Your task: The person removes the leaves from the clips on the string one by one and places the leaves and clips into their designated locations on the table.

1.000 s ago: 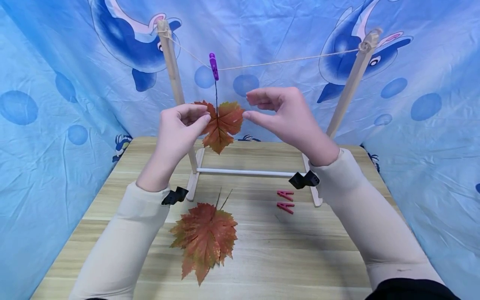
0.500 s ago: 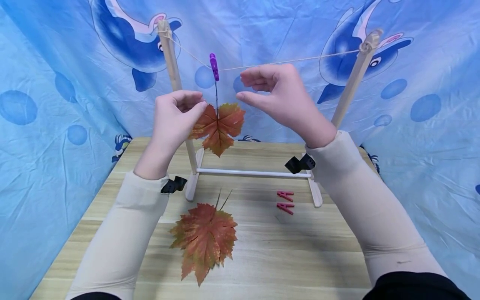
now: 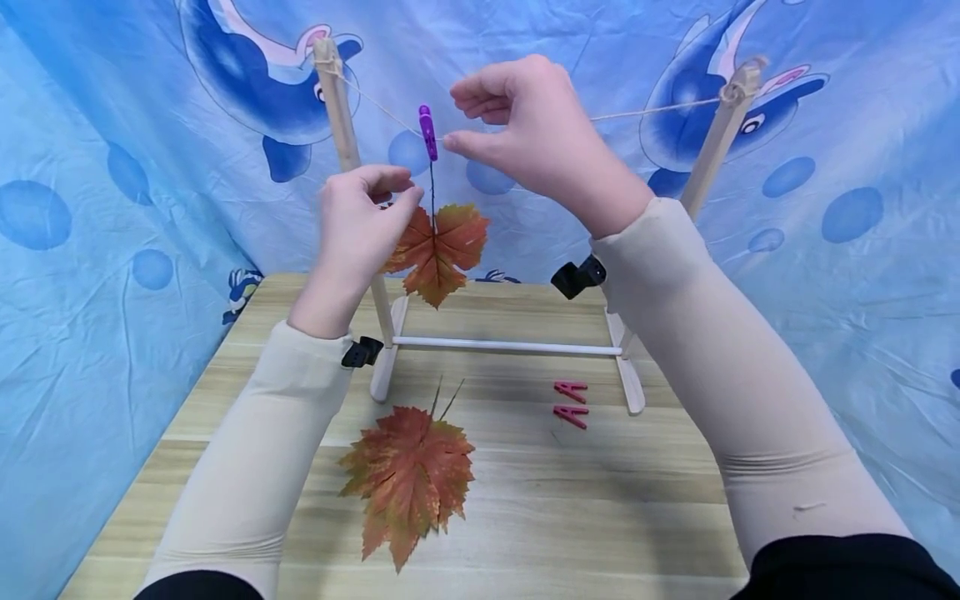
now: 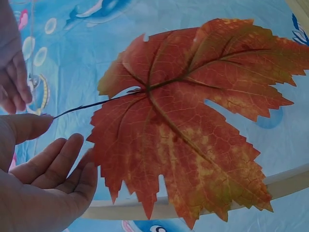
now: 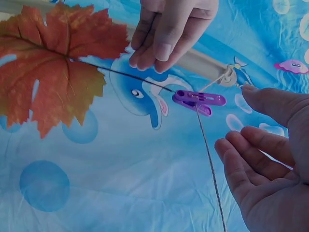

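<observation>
A purple clothespin (image 3: 427, 133) grips the string (image 3: 652, 109) and the dark stem of an orange-red maple leaf (image 3: 438, 250), which hangs below it. My left hand (image 3: 363, 221) is beside the stem, just above the leaf, overlapping its left edge in the head view. In the left wrist view the thumb and fingers stand apart, the thumb tip lining up with the stem; whether it touches I cannot tell. My right hand (image 3: 528, 125) is just right of the clothespin. Its thumb and fingers are spread apart with nothing between them, as the right wrist view shows.
More maple leaves (image 3: 412, 475) lie overlapping on the wooden table (image 3: 570, 508), stems pointing away. Two pink clothespins (image 3: 572, 416) lie to their right. The string runs between two wooden posts (image 3: 341, 117), joined low down by a white rod (image 3: 502, 344).
My right hand has risen and moved left, from beside the leaf to beside the purple clothespin. My left hand has gone up slightly, from the leaf's edge to the stem's height. The leaf hangs almost unmoved.
</observation>
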Tool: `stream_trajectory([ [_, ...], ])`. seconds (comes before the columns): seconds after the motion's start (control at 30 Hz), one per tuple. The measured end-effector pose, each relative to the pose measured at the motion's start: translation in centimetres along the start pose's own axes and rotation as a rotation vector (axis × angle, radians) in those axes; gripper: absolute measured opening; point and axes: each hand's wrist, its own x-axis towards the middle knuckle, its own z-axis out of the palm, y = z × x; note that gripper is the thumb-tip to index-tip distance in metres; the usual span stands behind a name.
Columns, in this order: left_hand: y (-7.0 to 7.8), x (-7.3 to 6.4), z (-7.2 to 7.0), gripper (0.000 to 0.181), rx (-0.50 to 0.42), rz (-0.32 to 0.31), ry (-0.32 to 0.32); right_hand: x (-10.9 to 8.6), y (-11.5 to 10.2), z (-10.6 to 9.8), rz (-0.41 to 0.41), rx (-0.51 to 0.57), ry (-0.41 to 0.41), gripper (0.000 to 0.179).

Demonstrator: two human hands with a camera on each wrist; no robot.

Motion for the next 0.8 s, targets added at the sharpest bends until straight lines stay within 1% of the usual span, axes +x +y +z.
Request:
stream_trajectory([
  [0.13,0.0,0.3,0.6,0.026,0.009,-0.019,-0.028,0.8,-0.1,0.0,0.038,-0.072,-0.060,0.050],
  [0.27,0.0,0.5,1.1,0.025,0.039,-0.025,-0.060,1.4,0.0,0.4,0.065,-0.101,-0.121,0.051],
  [0.4,-0.2,0.6,1.6,0.025,0.056,-0.022,-0.092,2.2,0.0,0.8,0.061,-0.147,-0.133,0.051],
  [0.5,-0.3,0.6,1.9,0.024,0.063,-0.023,-0.111,2.9,-0.1,0.9,0.058,-0.174,-0.144,0.046],
  [0.63,-0.4,0.6,2.2,0.020,0.081,-0.008,-0.107,3.7,-0.2,1.0,0.040,-0.171,-0.181,0.038],
  [0.8,-0.4,0.7,2.6,0.016,0.119,0.026,-0.083,4.0,-0.2,1.2,0.021,-0.152,-0.216,0.034],
])
